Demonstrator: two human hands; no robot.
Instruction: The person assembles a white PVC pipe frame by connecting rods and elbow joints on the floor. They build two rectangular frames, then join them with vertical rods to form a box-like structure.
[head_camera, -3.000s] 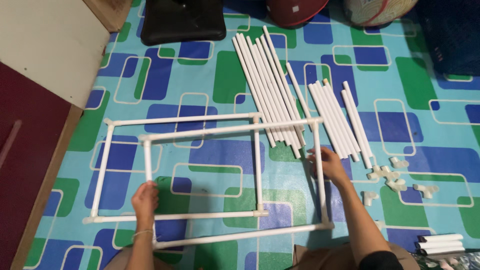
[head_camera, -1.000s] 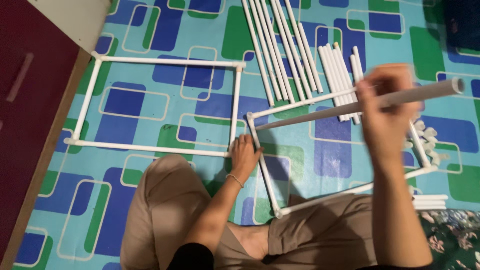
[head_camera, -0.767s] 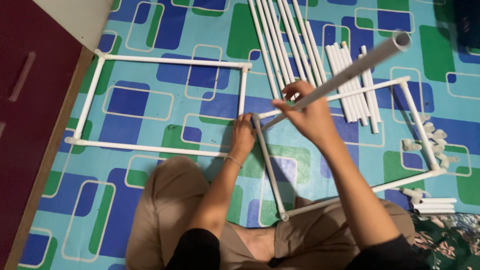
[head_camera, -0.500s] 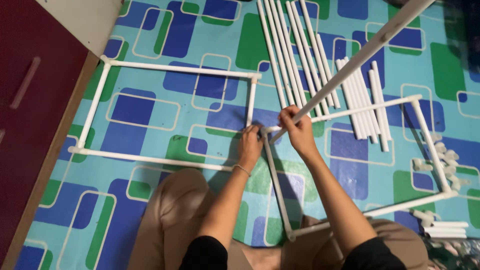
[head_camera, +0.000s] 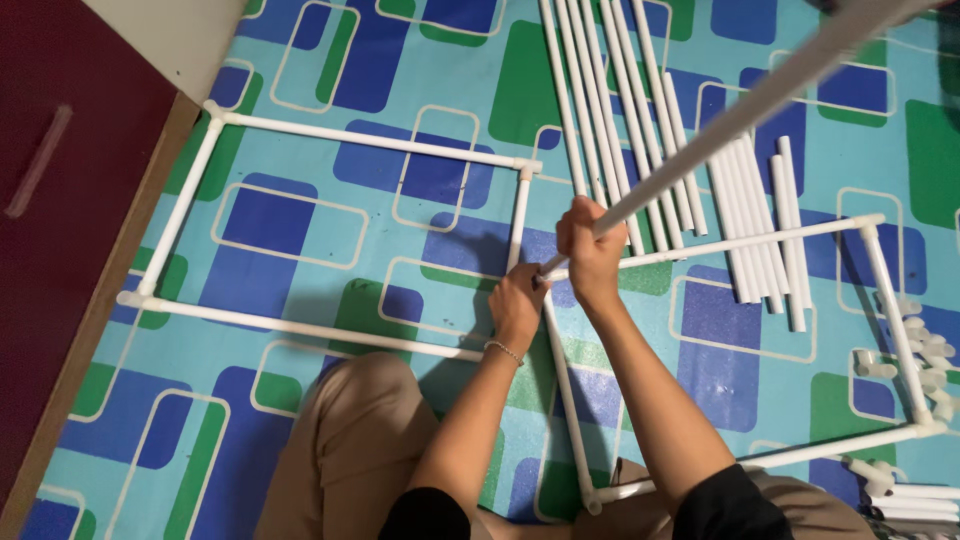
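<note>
Blue-green patterned floor mat (head_camera: 300, 230) fills the frame, dark cabinet (head_camera: 60, 200) at left. White pipe frame (head_camera: 340, 150) upper left, second frame (head_camera: 740, 240) right of centre. Right hand (head_camera: 592, 252) closed around a long pipe (head_camera: 760, 100) angling to upper right; left hand (head_camera: 518, 305) grips the frame's corner joint, centre.
</note>
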